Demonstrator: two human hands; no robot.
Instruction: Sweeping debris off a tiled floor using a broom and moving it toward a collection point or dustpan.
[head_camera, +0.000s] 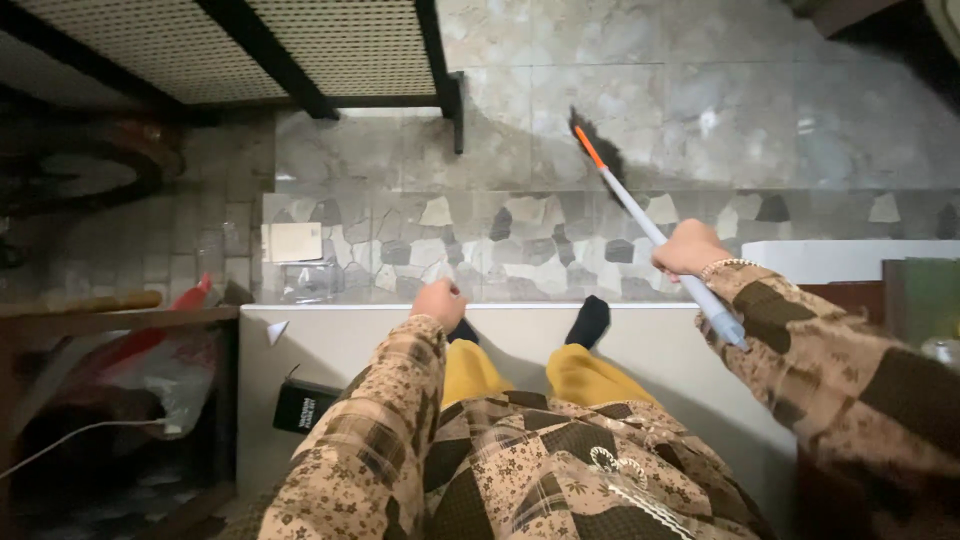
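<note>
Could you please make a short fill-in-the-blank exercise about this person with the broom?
1. The right hand holds the handle of a ____.
2. The left hand holds ____.
3. The person's trousers are ____ in colour.
4. The broom head rests on the ____.

Missing words: broom; nothing; yellow; floor
</note>
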